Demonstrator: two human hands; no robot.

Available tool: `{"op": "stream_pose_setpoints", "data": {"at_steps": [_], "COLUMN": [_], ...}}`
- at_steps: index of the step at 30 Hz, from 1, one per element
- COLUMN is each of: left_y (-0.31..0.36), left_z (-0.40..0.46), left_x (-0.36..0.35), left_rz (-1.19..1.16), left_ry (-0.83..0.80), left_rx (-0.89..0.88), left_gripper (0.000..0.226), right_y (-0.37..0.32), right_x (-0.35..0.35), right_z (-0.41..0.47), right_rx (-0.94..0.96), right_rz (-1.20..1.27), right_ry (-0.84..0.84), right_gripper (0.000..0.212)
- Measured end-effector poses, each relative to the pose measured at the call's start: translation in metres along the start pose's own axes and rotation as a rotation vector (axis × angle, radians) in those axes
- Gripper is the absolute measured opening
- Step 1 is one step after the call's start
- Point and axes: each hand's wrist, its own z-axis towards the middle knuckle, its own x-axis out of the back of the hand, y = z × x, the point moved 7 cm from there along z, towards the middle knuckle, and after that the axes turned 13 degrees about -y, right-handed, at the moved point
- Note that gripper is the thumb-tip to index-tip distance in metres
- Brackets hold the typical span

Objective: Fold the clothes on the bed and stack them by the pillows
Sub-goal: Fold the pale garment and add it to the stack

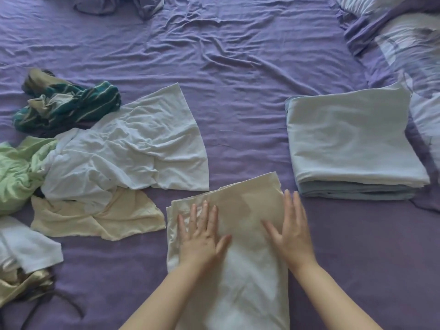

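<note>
A cream-white garment (240,270) lies folded into a long strip on the purple bed sheet (238,67) right in front of me. My left hand (202,236) presses flat on its left part with fingers spread. My right hand (290,229) lies flat along its right edge, fingers straight. To the right a stack of folded clothes (352,144), white on top and pale blue beneath, sits beside the patterned pillows (409,39). Unfolded clothes lie at left: a white shirt (133,148), a pale yellow piece (95,217), a green one (16,167) and a teal striped one (69,106).
More white cloth (26,246) and a beige item with dark straps (26,287) lie at the lower left. A bunched purple blanket (119,5) sits at the far top edge. Wrinkled sheet stretches across the bed's middle.
</note>
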Motion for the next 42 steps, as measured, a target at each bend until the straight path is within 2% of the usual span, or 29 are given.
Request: {"op": "stream_pose_setpoints", "data": {"at_steps": [3,5,8,10,13,16,19,21,23,26,30,33,36,38,40,42], "left_y": [0.012,0.031,0.062,0.074,0.075,0.071,0.068,0.064,0.057,0.04,-0.001,-0.033,-0.058,-0.071,-0.077,-0.08], "left_z": [0.001,0.005,0.014,0.014,0.004,-0.005,-0.007,-0.002,0.007,0.014,0.0,-0.016,-0.031,-0.037,-0.039,-0.037], "left_x": [0.041,0.081,0.122,0.128,0.13,0.134,0.145,0.151,0.146,0.111,0.062,0.05,0.048,0.039,0.033,0.032], "left_rz": [-0.178,-0.341,-0.36,-0.257,-0.161,-0.257,-0.438,-0.547,-0.518,-0.246,-0.253,-0.348,-0.738,-0.935,-0.934,-0.922], "left_ry": [0.109,0.182,0.044,-0.077,-0.054,0.014,0.106,0.195,0.23,0.125,0.084,0.24,0.475,0.5,0.451,0.434], "left_rx": [-0.064,-0.238,-0.441,-0.485,-0.484,-0.499,-0.495,-0.42,-0.299,-0.058,0.242,0.369,0.445,0.549,0.599,0.589], "left_gripper": [0.089,0.092,0.094,0.075,0.036,0.025,0.017,0.015,0.027,0.049,0.062,0.068,0.06,0.041,0.023,0.016], "right_y": [-0.022,-0.041,-0.058,-0.06,-0.04,-0.016,-0.009,-0.003,0.01,0.029,0.034,0.044,0.051,0.051,0.047,0.037], "right_x": [0.019,0.02,0.014,0.009,0.013,0.021,0.03,0.044,0.062,0.07,0.049,0.038,0.031,0.028,0.032,0.046], "right_z": [0.0,-0.007,-0.02,-0.028,-0.028,-0.011,0.007,0.015,0.018,0.017,0.015,0.015,0.014,0.016,0.015,0.015], "right_rx": [0.134,0.26,0.408,0.446,0.271,0.086,0.09,0.081,-0.008,-0.14,-0.154,-0.192,-0.24,-0.263,-0.278,-0.202], "right_rz": [-0.053,-0.099,-0.164,-0.144,0.028,0.057,-0.026,-0.067,-0.111,-0.148,-0.109,-0.056,0.078,0.018,-0.198,-0.364], "right_ry": [0.135,0.143,0.075,0.025,0.001,-0.086,-0.233,-0.229,-0.155,-0.131,-0.179,-0.171,-0.129,-0.155,-0.156,-0.028], "right_gripper": [0.066,0.06,0.053,0.055,0.055,0.052,0.049,0.044,0.034,0.024,0.027,0.028,0.023,0.022,0.019,0.011]}}
